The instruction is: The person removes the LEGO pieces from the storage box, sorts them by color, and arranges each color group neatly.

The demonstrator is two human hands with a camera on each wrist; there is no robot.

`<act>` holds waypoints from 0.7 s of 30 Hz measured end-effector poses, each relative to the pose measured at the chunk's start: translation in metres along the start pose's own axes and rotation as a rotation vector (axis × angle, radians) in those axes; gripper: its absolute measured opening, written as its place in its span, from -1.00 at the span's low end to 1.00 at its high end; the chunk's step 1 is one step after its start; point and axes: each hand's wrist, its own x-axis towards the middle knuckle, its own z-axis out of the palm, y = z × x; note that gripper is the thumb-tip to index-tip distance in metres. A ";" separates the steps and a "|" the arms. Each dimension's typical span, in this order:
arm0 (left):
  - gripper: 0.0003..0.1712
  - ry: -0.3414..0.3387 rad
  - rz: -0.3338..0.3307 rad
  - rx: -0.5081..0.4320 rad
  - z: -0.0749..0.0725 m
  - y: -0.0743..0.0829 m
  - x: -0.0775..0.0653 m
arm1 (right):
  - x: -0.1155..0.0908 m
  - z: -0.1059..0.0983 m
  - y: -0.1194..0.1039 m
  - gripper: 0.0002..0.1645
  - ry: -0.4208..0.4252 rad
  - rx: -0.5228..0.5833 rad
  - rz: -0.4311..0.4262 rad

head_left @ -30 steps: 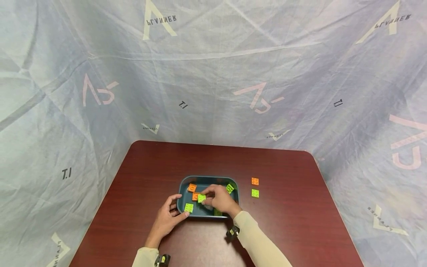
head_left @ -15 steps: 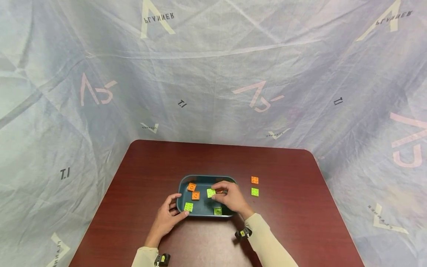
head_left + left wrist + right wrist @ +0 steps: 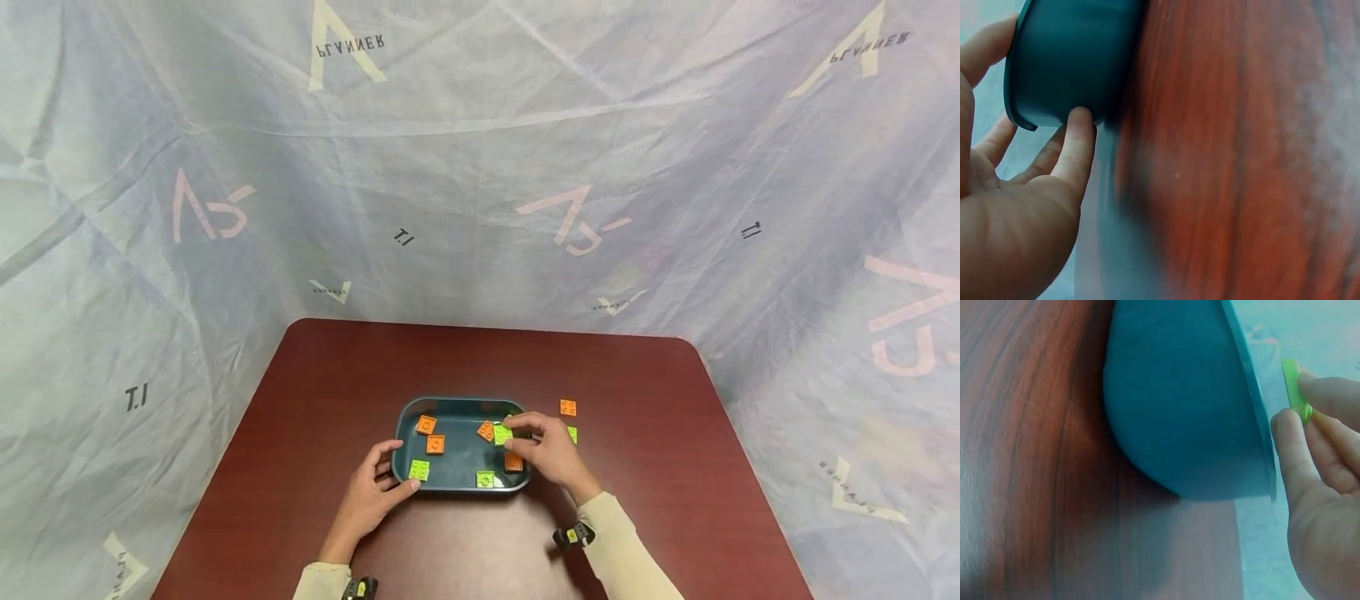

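- Right hand: grip pinches a lime brick between thumb and fingers, over the right half of the tray; right wrist view suggests above rim level.
- Change: within the last second, that brick shifted rightward across the tray; the near-right orange brick, covered before, now shows.
- Left hand: grip unchanged, holding the tray's left end, thumb at the near side.
- Reading: brick judged lifted, not yet released; left hold probably steadies the tray.
- Also in tray: two left-hand orange bricks, corner green brick.
- On bench, right of tray: loose orange brick; loose green brick, partly hidden by the right hand.
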 end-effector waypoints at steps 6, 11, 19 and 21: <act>-0.10 -0.002 0.007 -0.007 -0.002 0.000 -0.003 | -0.005 -0.009 0.002 -0.61 0.032 0.080 0.025; -0.10 0.000 0.011 -0.014 -0.001 -0.001 -0.002 | -0.009 -0.018 0.006 -0.54 0.054 0.090 0.024; -0.08 -0.003 0.017 -0.015 -0.002 -0.002 -0.002 | -0.022 -0.038 0.021 -0.55 0.145 0.083 0.095; -0.07 -0.005 0.020 -0.025 -0.002 -0.002 -0.002 | -0.026 -0.043 0.024 -0.55 0.161 0.064 0.113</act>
